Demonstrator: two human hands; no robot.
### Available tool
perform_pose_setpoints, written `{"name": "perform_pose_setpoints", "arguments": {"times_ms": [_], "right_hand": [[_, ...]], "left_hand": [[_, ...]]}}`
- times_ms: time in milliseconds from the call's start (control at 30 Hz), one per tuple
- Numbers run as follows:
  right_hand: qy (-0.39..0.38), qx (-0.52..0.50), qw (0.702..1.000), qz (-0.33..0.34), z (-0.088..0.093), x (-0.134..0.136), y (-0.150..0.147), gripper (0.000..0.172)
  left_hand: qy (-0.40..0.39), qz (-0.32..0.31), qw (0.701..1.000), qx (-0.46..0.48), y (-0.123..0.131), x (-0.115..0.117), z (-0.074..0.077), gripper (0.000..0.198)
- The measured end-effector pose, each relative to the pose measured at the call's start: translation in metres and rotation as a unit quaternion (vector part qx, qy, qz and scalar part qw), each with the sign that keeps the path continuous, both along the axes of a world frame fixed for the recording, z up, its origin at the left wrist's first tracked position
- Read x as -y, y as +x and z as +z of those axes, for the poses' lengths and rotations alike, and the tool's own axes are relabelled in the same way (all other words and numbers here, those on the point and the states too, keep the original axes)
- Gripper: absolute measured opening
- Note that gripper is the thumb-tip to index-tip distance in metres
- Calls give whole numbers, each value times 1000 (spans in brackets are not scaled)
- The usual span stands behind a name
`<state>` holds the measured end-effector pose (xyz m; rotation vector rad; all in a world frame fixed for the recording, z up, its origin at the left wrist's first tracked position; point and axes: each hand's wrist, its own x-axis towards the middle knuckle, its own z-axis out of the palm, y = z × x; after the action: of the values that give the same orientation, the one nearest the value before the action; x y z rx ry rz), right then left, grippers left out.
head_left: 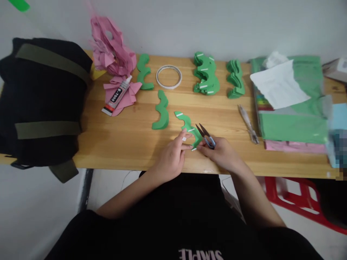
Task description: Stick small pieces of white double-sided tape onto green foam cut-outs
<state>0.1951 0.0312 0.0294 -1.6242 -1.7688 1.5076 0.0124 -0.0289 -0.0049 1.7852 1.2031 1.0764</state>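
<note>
A wavy green cutout [197,135] with short white strips across it lies near the table's front edge. My left hand [173,157] holds its lower part between the fingers, and a small white square [184,139] shows at the fingertips. In my right hand [223,153] is a pair of thread snips [207,137], blades apart and pointing away from me. The thumb and fingertips of that hand also reach the cutout's lower right end. Just beyond my left hand lies a stack of plain wavy green cutouts [162,112].
Behind are a tape roll [157,80], further green stacks [145,72] [207,76] [235,79], and a glue tube [118,95] on pink material [111,47]. A pen-like tool [248,122] and bagged green sheets [292,126] lie right. A black bag [40,97] stands left.
</note>
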Motion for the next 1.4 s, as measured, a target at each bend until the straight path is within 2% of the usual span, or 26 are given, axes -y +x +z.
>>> {"name": "perform_pose_setpoints", "arguments": {"times_ms": [333,567,867,1167,1400], "right_hand": [[-10,-2,1000,-22,-4,-1,-2,19],[12,47,998,-28,1,1,-6,14],[70,122,989,-32,-4,8,-12,17],[69,248,966,-28,5,-1,-12,26],[33,204,978,-2,10,-13,-7,23]], "left_hand": [[-13,-4,1000,-1,-1,0,0,81],[-13,-7,1000,-7,-1,0,2,81],[-7,-4,1000,-27,-2,0,0,81],[50,-8,995,-84,-2,2,1,81],[116,-19,986,-120,-3,2,-3,80]]}}
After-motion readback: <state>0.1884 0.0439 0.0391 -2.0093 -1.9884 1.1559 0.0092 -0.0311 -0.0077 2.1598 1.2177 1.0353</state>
